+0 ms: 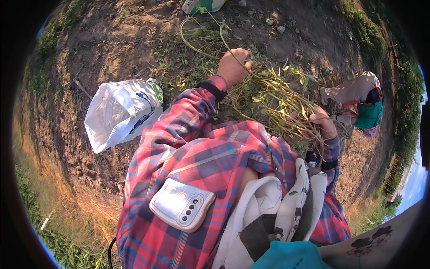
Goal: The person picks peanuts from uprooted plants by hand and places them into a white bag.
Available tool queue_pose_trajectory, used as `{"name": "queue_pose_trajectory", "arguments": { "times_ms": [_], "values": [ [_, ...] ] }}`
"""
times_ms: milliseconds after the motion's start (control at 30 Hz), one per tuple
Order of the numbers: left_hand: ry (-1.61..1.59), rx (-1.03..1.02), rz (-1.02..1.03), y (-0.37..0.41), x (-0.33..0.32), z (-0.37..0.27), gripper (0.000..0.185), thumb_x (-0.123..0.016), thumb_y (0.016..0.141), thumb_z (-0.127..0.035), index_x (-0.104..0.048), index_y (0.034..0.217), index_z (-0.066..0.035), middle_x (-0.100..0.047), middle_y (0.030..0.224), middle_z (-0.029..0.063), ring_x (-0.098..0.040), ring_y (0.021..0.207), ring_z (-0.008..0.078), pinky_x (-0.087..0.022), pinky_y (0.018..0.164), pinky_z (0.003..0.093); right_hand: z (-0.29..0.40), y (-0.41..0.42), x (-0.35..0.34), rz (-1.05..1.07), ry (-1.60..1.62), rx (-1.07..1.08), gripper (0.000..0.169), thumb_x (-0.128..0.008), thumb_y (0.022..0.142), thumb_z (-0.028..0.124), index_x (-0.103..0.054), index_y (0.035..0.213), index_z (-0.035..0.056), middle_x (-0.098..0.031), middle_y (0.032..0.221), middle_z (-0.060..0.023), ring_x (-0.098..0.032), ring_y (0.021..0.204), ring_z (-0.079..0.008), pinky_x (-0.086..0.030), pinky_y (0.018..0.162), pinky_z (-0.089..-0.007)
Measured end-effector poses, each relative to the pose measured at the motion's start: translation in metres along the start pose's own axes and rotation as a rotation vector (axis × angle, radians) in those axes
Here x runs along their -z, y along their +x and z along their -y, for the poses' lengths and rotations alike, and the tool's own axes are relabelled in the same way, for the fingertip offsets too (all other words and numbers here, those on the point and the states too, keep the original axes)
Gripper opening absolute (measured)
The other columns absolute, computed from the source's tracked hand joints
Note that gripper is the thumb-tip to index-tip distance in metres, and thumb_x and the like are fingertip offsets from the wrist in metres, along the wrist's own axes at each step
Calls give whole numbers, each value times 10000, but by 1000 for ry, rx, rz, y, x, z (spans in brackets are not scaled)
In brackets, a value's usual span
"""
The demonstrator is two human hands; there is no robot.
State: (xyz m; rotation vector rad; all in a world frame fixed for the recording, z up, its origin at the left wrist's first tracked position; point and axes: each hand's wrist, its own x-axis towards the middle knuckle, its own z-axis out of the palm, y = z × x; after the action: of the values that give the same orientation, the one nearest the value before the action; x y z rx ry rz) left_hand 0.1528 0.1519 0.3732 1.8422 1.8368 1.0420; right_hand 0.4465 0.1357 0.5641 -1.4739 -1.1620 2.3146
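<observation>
My right hand [325, 123] grips a thick bundle of pulled-up plant stems [282, 97], with thin roots hanging down by the wrist and a few green leaves at the far end. Its thumb lies over the stems. My left hand [234, 66] is at the far end of the bundle, its fingers curled around a long green vine stem [224, 38]. That stem loops out beyond the hand. Beneath both hands lies a heap of cut or pulled greenery [243, 92]. Part of my right hand's fingers is hidden behind the stems.
A white woven sack [116, 111] lies with its mouth open to my left. Another printed sack [203, 6] is ahead. A person [362, 97] bends over at the right. A stick-like handle [82, 88] shows behind the white sack. Pale round objects [281, 29] lie on the soil.
</observation>
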Motion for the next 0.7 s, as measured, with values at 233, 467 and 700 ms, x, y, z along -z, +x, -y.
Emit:
{"name": "queue_pose_trajectory", "arguments": {
  "times_ms": [233, 467, 700],
  "values": [
    [2, 577, 785, 1, -62, 15, 697, -635, 792, -507, -564, 1195, 56, -558, 1236, 243, -540, 1156, 331, -416, 977, 373, -6, -27, -5, 566, -605, 255, 357, -577, 851, 236, -621, 1092, -23, -667, 939, -156, -626, 810, -205, -475, 764, -318],
    [-797, 871, 168, -25, -45, 31, 167, -651, 869, -245, -572, 821, -105, -409, 589, -84, -340, 474, 31, -235, 410, 219, -114, -18, 76, 26, -714, 17, 400, -650, 847, 348, -638, 1002, -21, -644, 789, -144, -559, 709, -152, -461, 666, -336],
    [-557, 522, 1, -29, 32, -8, 147, -666, 867, -174, -670, 920, -37, -460, 655, -96, -346, 566, 4, -260, 484, 195, -278, 60, 133, -284, -927, -167, 664, -619, 806, 514, -539, 1245, 22, -600, 1141, -231, -586, 1051, -365, -470, 884, -419]
  ]
}}
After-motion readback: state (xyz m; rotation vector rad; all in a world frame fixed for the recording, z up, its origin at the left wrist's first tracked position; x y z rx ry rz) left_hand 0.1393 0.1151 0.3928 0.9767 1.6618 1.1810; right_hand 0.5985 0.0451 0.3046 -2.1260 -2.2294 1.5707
